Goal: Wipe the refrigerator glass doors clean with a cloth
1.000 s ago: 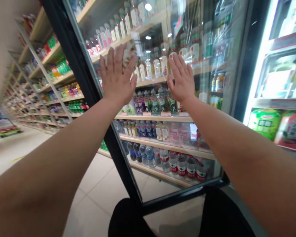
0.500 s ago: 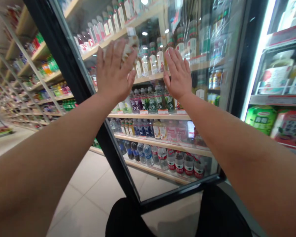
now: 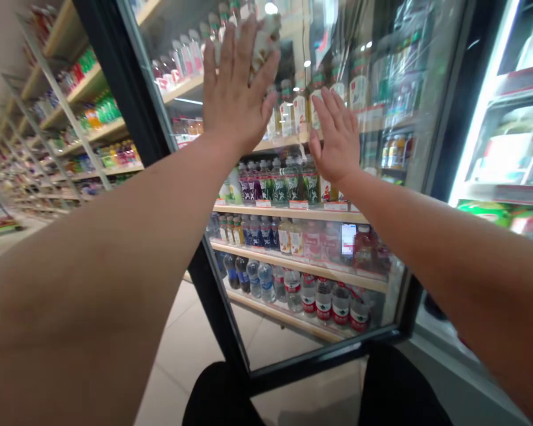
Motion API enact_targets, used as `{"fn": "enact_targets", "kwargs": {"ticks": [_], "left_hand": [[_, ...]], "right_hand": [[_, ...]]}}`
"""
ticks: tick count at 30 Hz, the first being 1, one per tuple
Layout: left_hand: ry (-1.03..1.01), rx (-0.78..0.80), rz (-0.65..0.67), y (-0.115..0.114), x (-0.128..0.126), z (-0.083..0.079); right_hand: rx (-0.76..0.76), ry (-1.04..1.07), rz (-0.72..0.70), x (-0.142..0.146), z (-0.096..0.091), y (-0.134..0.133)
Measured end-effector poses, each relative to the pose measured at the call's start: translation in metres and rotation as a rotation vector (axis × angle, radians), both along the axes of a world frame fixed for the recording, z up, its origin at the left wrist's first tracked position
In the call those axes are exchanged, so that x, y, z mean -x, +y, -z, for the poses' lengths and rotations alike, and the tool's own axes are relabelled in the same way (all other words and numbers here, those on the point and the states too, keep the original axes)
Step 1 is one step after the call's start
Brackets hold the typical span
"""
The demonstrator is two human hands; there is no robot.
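My left hand (image 3: 237,97) is raised high against the glass door (image 3: 395,195) of a drinks cooler. Its fingers lie flat and pin a whitish cloth (image 3: 266,36) to the pane. Only the cloth's upper edge shows past my fingertips. My right hand (image 3: 335,139) rests lower and to the right, palm flat on the same glass, fingers spread, with nothing in it. The door stands swung out, and its black frame (image 3: 128,100) runs down to the left of my left arm.
Through the pane I see wooden shelves of bottled drinks (image 3: 293,236). A long aisle of stocked shelves (image 3: 84,118) runs off to the left over a tiled floor (image 3: 190,349). The lit cooler interior (image 3: 506,154) is at the right. My dark-clothed legs (image 3: 222,396) are below.
My left hand has slid up and to the right along the glass, taking the cloth with it. My right hand has stayed about where it was.
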State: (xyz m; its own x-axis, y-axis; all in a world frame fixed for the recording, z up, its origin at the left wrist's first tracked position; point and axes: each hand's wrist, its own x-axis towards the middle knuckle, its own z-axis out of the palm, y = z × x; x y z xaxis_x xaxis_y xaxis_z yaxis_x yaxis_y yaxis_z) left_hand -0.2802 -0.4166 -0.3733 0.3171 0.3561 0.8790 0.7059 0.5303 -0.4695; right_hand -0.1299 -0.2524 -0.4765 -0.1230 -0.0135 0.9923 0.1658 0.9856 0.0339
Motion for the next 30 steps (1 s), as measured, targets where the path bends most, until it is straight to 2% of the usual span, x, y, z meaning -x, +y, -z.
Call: {"fn": "enact_targets", "kwargs": {"ticks": [4,7,10,12,14,18,24,30], "left_hand": [[-0.071,0.111,0.095,-0.014,-0.014,0.003],[-0.123,0.115,0.164,-0.025,-0.021,0.003],[-0.146,0.069,0.263,-0.030,-0.027,0.004],[-0.103,0.051,0.363,-0.032,-0.029,0.006],[-0.032,0.050,0.423,-0.034,-0.031,0.008],[0.047,0.090,0.377,-0.039,-0.030,0.014],[-0.117,0.231,0.331,-0.039,-0.032,0.018],[-0.179,0.208,0.364,-0.032,-0.031,0.016]], "right_hand": [[-0.011,0.047,0.023,-0.006,-0.017,-0.021],[-0.168,-0.015,0.039,-0.007,-0.040,-0.048],[-0.333,-0.151,0.002,0.002,-0.065,-0.064],[-0.344,-0.186,-0.027,0.012,-0.077,-0.067],[-0.276,-0.178,-0.039,0.021,-0.084,-0.067],[-0.195,-0.154,-0.011,0.025,-0.089,-0.069],[-0.219,-0.188,0.086,0.020,-0.083,-0.068],[-0.279,-0.207,0.017,0.015,-0.077,-0.055]]}}
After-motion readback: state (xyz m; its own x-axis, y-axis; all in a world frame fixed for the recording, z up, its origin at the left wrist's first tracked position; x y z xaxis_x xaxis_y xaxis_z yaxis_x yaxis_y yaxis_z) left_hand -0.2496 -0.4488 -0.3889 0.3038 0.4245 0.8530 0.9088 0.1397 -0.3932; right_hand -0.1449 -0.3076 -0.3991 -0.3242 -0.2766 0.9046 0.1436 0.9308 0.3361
